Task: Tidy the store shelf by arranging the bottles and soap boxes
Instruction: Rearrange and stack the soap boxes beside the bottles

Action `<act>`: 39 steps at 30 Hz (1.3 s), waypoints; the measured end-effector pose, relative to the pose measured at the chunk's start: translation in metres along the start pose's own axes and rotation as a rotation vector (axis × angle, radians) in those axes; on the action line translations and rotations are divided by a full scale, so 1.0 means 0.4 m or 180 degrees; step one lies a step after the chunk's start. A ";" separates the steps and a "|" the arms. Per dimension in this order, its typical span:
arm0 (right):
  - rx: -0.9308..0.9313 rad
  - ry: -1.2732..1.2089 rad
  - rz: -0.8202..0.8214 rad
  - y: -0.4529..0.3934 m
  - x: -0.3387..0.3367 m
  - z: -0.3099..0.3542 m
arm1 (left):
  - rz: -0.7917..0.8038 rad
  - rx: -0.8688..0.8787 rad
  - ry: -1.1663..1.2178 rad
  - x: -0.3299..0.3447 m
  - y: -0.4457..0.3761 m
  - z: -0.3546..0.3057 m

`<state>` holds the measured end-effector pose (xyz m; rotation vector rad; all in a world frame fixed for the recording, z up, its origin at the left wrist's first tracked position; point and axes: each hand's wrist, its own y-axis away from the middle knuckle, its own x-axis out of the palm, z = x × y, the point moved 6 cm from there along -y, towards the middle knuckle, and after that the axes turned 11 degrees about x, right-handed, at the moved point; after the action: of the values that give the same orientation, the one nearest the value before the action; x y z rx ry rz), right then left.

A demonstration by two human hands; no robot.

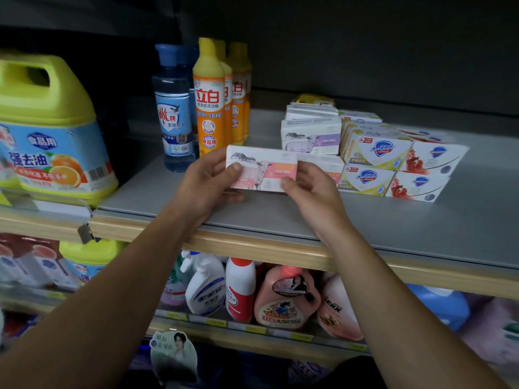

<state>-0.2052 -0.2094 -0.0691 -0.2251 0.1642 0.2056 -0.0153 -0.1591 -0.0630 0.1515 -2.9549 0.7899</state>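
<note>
A white and pink soap box with a sheep drawing [262, 171] is held just above the grey shelf [280, 214]. My left hand [207, 182] grips its left end and my right hand [311, 189] pinches its right end. Behind it lies another pink soap box [325, 164], and a purple sheep box [311, 140] is stacked further back. To the right stand stacked Safeguard soap boxes [376, 155]. A blue bottle [174, 113] and orange dish-soap bottles [210, 102] stand at the back left.
A big yellow-green detergent jug [53, 130] fills the left shelf section. The shelf below holds a white spray bottle [205, 284], a red-capped bottle [240, 290], a pink jug [286, 299] and a blue jug [446, 304]. A wooden lip [252, 248] edges the shelf front.
</note>
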 end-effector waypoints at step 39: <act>-0.1099 0.2130 -0.1159 -0.025 -0.073 0.171 | 0.0107 0.1439 -0.4201 0.067 -0.003 -0.080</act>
<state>-0.2217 -0.2081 0.0043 -0.6583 0.7476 -0.2159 -0.0402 -0.1461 -0.0322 0.9948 -3.7619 1.9537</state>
